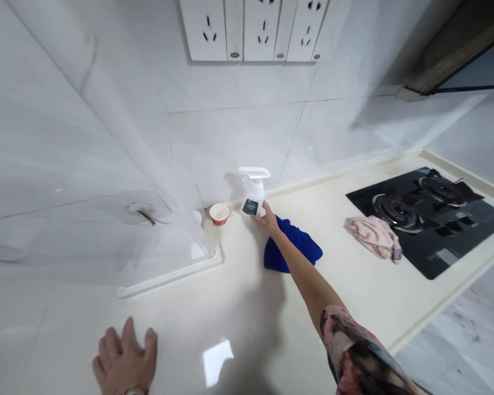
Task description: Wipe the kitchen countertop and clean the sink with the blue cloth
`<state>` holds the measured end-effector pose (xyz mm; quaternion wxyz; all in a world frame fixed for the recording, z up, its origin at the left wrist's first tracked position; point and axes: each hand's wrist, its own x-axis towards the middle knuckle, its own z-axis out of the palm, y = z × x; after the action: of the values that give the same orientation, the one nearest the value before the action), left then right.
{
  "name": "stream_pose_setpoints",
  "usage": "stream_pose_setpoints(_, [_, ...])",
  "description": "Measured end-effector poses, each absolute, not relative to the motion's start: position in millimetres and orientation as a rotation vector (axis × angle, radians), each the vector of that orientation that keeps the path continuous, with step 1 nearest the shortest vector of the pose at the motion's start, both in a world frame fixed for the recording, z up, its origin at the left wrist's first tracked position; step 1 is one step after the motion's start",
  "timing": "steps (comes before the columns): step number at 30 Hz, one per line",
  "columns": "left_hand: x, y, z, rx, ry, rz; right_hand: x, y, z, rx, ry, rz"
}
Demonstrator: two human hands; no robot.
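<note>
My right hand [267, 220] is closed around the lower part of a white spray bottle [253, 193] with a dark label, near the back wall. The bottle stands roughly upright; whether its base rests on the counter I cannot tell. Beneath my right forearm lies a crumpled blue cloth [290, 255]. Just left of the bottle is a small red-and-white paper cup [219, 214]. My left hand [125, 356] lies flat on the counter [181, 329] at the lower left, fingers spread, holding nothing.
A pink cloth [374, 236] lies against the left edge of the black gas hob [428, 219]. Power sockets [259, 30] line the wall above. A wall corner with a raised white ledge [170, 277] juts out at left. A wire end [146, 215] pokes from the left wall.
</note>
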<state>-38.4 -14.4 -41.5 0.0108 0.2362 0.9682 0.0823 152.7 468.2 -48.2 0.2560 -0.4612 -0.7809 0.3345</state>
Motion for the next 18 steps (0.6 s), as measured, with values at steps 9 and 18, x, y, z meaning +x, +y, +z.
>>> stream_pose_setpoints(9, [-33.9,-14.1,-35.3,0.726,3.017,0.204,109.7,478.9,-56.4,-1.001,-2.111,1.308])
stream_pose_setpoints(18, [-41.8,-12.6,-41.6,0.699,3.013,0.238,186.9,430.8,-34.8,-1.315,-2.508,0.314])
